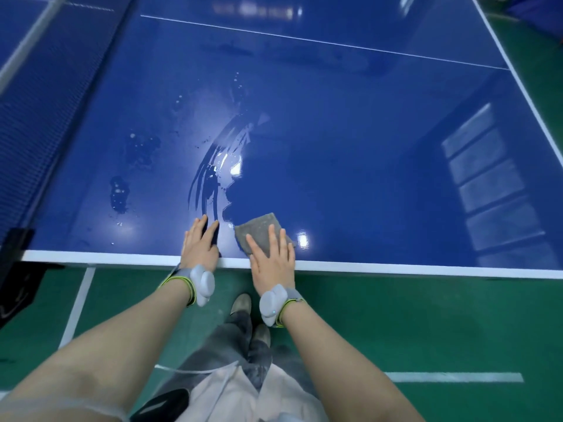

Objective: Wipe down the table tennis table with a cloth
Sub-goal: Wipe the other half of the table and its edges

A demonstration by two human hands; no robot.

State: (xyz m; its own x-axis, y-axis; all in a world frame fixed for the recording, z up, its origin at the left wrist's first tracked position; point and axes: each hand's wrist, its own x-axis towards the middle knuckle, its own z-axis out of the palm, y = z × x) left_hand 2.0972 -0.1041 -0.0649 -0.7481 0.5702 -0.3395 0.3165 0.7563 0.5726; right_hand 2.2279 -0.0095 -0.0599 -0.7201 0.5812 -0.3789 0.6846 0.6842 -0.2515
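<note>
Head view looks down on a glossy blue table (350, 147) with white edge lines and a thin white centre line, standing on a green floor (426, 324) marked with white stripes. Along the left runs the dark blue mesh net (51, 95), its black clamp (13, 248) fixed at the table's near edge. Right of the net, small puddles and droplets (122, 193) lie on the surface, and further right a curved band of wet streaks (213, 166) shines under reflected ceiling lights. The left hand (199, 246) rests flat on the table at the near edge, fingers straight and spread, its grip released and holding nothing. Just beside it, the right hand (272, 260) presses flat on a grey, coarse-textured, roughly square cloth (260, 229), fingers straight, grip likewise released. The cloth lies on the table close to the near edge, touching the end of the wet streaks. Both wrists carry grey bands with pale rounded modules. Window reflections show on the far right of the table. Below, grey trousers and shoes stand on the floor.
</note>
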